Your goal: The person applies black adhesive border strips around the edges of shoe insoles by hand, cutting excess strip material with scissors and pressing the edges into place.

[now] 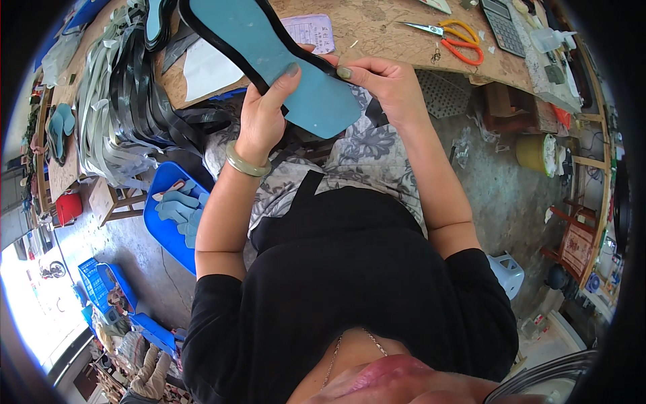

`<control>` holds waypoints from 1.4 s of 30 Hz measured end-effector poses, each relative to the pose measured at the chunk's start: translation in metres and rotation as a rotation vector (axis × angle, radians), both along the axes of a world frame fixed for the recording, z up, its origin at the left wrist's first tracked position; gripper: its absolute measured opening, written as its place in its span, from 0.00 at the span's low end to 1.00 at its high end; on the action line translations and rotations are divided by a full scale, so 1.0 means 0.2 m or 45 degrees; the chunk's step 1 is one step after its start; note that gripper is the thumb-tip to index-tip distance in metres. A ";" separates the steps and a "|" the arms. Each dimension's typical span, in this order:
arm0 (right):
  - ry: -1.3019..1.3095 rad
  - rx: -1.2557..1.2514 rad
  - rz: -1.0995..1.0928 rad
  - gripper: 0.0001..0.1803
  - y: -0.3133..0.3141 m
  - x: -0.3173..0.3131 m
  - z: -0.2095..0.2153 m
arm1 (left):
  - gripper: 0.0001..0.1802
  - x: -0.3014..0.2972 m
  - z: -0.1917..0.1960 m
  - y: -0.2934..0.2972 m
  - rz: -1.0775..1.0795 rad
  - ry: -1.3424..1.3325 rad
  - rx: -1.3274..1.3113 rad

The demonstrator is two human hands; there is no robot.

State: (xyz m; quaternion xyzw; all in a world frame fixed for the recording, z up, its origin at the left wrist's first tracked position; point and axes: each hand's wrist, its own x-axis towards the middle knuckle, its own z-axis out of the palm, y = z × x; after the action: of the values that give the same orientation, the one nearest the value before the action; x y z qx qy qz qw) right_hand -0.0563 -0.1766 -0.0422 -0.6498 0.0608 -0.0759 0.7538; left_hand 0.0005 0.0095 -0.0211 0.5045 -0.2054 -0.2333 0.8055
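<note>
A light-blue, sole-shaped piece (245, 37), like a shoe insole, is held up over my lap at the table's edge. A black strip (286, 37) runs round its wide end and along both sides, while the narrow end nearest me shows bare blue. My left hand (264, 114) grips the piece across its middle, thumb on top and fingers underneath. On the right side, my right hand (383, 81) pinches the black strip against the piece's edge between thumb and forefinger.
Grey and black strips (108, 101) hang over the table's left side. Orange-handled scissors (451, 37) and a calculator (503, 27) lie on the right. A purple printed pad (309, 32) is behind the piece. Below left, a blue bin (161, 229) holds more blue pieces.
</note>
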 end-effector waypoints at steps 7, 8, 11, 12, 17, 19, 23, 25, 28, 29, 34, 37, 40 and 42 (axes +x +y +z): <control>0.147 -0.188 0.137 0.12 0.01 0.00 0.01 | 0.21 0.01 0.00 0.00 -0.050 0.026 0.114; 0.148 -0.188 0.135 0.12 0.01 -0.01 0.00 | 0.21 0.01 0.00 0.00 -0.071 0.014 0.179; 0.096 -0.045 0.133 0.10 0.02 -0.01 -0.01 | 0.23 0.03 -0.01 0.03 -0.247 0.086 0.058; 0.072 0.052 0.145 0.10 0.03 -0.01 0.00 | 0.24 0.03 -0.02 0.03 -0.402 0.170 -0.131; 0.219 0.025 0.210 0.11 -0.02 0.00 0.00 | 0.27 -0.02 -0.08 0.01 -0.231 0.159 0.053; 0.404 0.160 0.333 0.12 -0.07 0.01 0.00 | 0.27 -0.01 -0.09 0.01 -0.221 0.223 0.028; 0.192 0.355 0.320 0.19 -0.11 -0.01 -0.03 | 0.28 0.00 -0.09 0.02 -0.282 0.330 -0.014; 0.178 0.385 0.313 0.19 -0.14 0.00 -0.06 | 0.28 -0.01 -0.07 0.01 -0.310 0.399 -0.039; 0.170 0.403 0.357 0.21 -0.16 0.00 -0.09 | 0.28 -0.02 -0.06 0.02 -0.374 0.395 -0.068; 0.163 0.342 0.354 0.19 -0.15 -0.02 -0.07 | 0.27 -0.01 -0.05 0.02 -0.386 0.390 -0.048; 0.322 -0.281 0.332 0.15 -0.30 -0.09 0.01 | 0.27 0.02 -0.06 0.06 -0.465 0.318 0.023; 0.293 -0.686 0.049 0.13 -0.52 -0.16 -0.04 | 0.28 0.06 -0.10 0.10 -0.506 0.281 0.135; 0.272 -0.954 -0.071 0.13 -0.67 -0.25 -0.14 | 0.28 0.07 -0.12 0.15 -0.488 0.247 0.183; 0.184 -1.362 -0.196 0.12 -0.69 -0.30 -0.19 | 0.28 0.08 -0.19 0.17 -0.518 0.207 0.204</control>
State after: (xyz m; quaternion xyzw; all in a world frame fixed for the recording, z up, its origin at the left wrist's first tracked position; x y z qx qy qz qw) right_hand -0.1158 -0.3154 -0.0792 -0.9399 0.1128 -0.1062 0.3043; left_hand 0.0160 0.0442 -0.0582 0.4948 -0.2182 -0.4462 0.7130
